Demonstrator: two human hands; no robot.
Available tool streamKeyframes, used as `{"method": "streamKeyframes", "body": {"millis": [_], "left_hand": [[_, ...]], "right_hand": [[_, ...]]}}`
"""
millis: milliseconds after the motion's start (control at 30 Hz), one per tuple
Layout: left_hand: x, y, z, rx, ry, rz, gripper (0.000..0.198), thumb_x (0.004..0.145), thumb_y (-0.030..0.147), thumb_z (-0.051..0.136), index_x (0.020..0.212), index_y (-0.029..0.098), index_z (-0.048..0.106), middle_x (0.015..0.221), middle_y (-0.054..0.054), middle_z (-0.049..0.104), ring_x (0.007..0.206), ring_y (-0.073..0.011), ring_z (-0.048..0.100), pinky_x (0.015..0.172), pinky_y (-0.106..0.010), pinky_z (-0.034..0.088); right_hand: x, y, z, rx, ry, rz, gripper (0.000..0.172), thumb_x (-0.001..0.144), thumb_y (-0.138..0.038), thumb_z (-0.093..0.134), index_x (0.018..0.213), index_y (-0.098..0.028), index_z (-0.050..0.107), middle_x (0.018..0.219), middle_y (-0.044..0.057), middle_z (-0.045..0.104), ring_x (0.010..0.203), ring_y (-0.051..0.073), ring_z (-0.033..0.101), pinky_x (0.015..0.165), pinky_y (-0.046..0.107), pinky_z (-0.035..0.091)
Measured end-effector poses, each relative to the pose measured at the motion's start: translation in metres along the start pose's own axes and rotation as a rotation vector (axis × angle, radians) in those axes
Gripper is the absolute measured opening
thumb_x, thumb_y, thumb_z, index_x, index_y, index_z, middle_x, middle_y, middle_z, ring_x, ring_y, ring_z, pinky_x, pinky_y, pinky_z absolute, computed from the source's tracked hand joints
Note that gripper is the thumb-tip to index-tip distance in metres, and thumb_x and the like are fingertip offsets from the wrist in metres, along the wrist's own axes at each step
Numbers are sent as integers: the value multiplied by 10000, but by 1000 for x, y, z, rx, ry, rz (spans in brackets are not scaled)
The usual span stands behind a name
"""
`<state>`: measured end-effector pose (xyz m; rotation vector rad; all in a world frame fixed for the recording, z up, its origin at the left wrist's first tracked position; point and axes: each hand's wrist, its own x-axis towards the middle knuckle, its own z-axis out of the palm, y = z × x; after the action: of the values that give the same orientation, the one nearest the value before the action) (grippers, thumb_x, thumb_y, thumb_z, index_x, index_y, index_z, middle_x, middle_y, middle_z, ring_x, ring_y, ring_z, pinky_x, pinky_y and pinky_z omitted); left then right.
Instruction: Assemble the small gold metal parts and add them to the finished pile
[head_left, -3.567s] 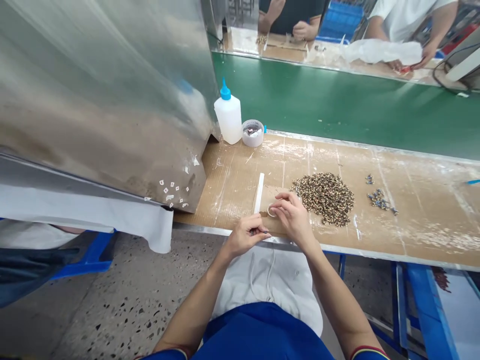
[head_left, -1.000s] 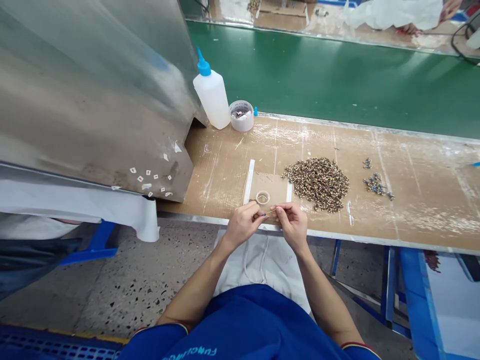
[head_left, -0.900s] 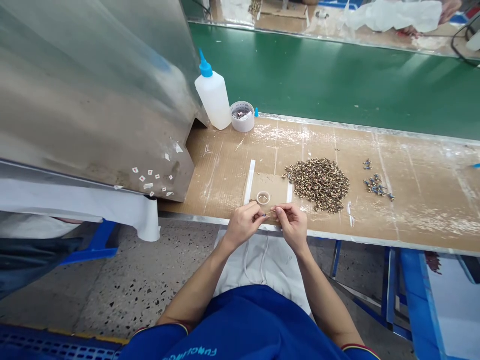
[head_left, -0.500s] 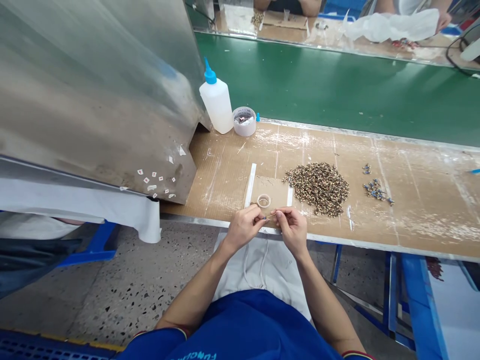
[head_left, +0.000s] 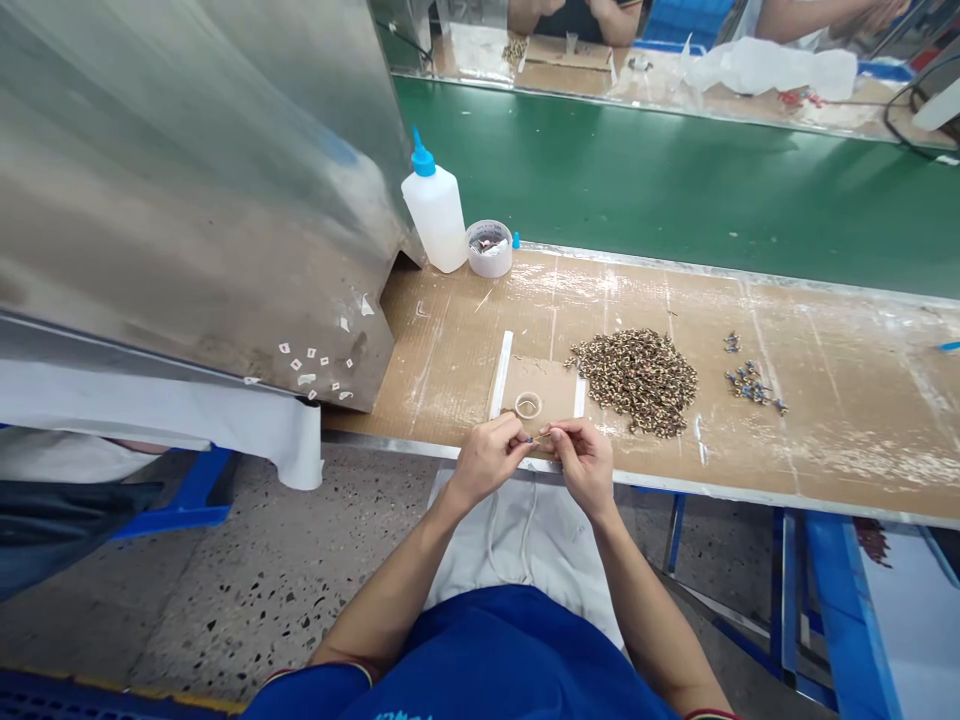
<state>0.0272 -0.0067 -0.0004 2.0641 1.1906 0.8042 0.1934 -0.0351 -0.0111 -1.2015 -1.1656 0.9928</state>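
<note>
Pinches a small blue-ended piece [head_left: 530,440] in the left hand [head_left: 491,455] and a thin pale stick [head_left: 545,434] in the right hand [head_left: 586,460], at the lower middle of the frame, by the near edge of the tabletop [head_left: 847,385]. Holds both in a narrow grip, presumably for fine control over parts so slight; impossible to tell contact from a slim gap between the two. Has a shallow clear cup [head_left: 518,410] just above the hands, on a tan card [head_left: 555,375] edged by a left white strip [head_left: 501,375] and a right white strip [head_left: 580,397], likely taped against sliding. Works beside a heap of brass-and-dark pieces [head_left: 637,382] right of the card, seemingly for a short reach, and near two bluish clusters, an upper cluster [head_left: 732,342] and a lower cluster [head_left: 752,385], well right of the heap, perhaps against mixing. Includes a blue-nozzled bottle [head_left: 439,225], upright beside a round tub [head_left: 491,264] of scraps and a little blue cap [head_left: 516,241], above and left of the card, probably for clearance. Faces a green surface [head_left: 637,180] across the upper frame, in company with co-workers' arms [head_left: 621,25] along the top edge.
</note>
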Motion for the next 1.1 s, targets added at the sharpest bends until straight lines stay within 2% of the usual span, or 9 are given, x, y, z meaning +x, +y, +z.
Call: {"method": "streamKeyframes", "body": {"millis": [633, 800, 1100], "left_hand": [[0, 0, 0, 11, -19, -31, 240, 908, 196, 630, 692, 180, 527, 667, 20, 534, 599, -121, 496, 584, -240, 355], [0, 0, 0, 3, -4, -22, 242, 899, 171, 639, 686, 178, 522, 669, 22, 533, 602, -118, 497, 585, -236, 356], [0, 2, 0, -12, 3, -32, 241, 892, 159, 636, 683, 180, 519, 665, 24, 526, 597, -115, 489, 573, -234, 354]], "right_hand": [[0, 0, -1, -43, 3, 40, 304, 920, -516, 637, 869, -221, 687, 773, 45, 740, 577, 149, 651, 541, 269, 542], [-1, 2, -1, -53, 14, 7, 286, 925, -499, 643, 867, -224, 695, 798, 54, 750, 657, 168, 696, 601, 279, 569], [-1, -5, 0, -22, 64, 16, 314, 917, -527, 645, 861, -220, 681, 788, 54, 743, 556, 143, 622, 492, 260, 508]]}}
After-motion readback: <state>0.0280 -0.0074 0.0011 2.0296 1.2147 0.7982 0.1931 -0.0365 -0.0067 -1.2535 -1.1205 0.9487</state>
